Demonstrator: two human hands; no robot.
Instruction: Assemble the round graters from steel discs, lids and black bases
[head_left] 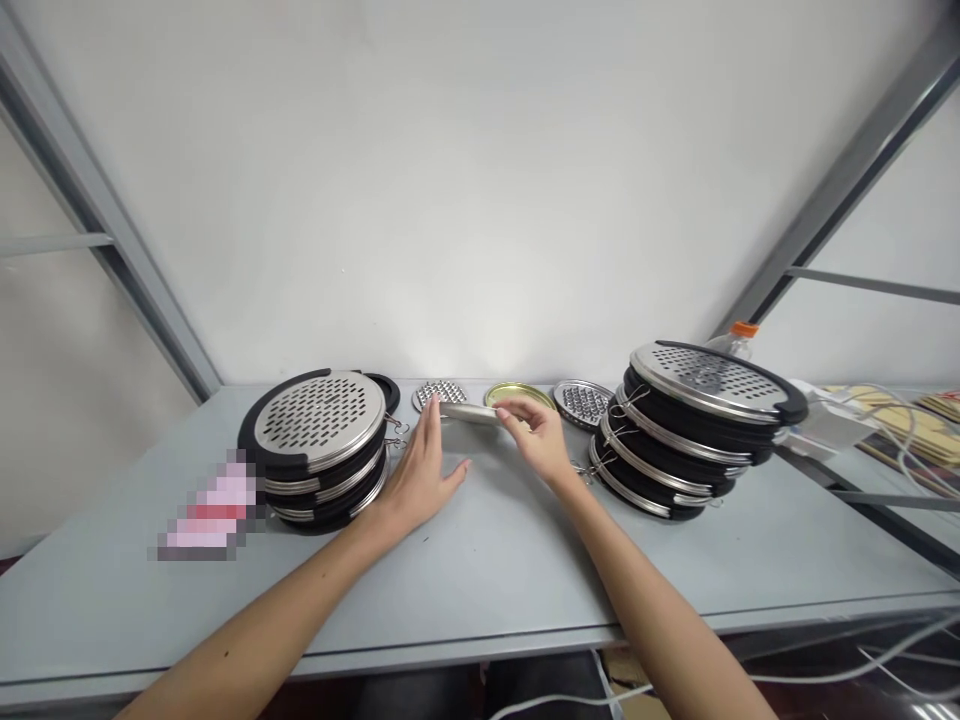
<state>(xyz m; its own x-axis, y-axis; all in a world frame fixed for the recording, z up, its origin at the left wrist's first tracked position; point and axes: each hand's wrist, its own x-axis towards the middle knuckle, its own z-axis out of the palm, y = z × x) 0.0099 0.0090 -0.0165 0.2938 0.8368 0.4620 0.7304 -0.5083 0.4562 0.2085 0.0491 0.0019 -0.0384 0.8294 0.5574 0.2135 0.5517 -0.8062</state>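
Observation:
A thin, pale round disc, seen nearly edge-on, is above the middle of the table. My right hand pinches its right edge between thumb and fingers. At its left edge, my left hand is stretched out, thumb apart, with the fingertips against or very near the disc. Left of that hand stands a stack of round metal graters with black rims and wire clasps. A taller, leaning stack of similar graters stands to the right of my right hand. The disc's faces are mostly hidden.
Along the wall on the grey table lie a small round grater plate, a gold-coloured round lid and another grater plate. A blurred pink item is at left. An orange-capped bottle stands behind the right stack.

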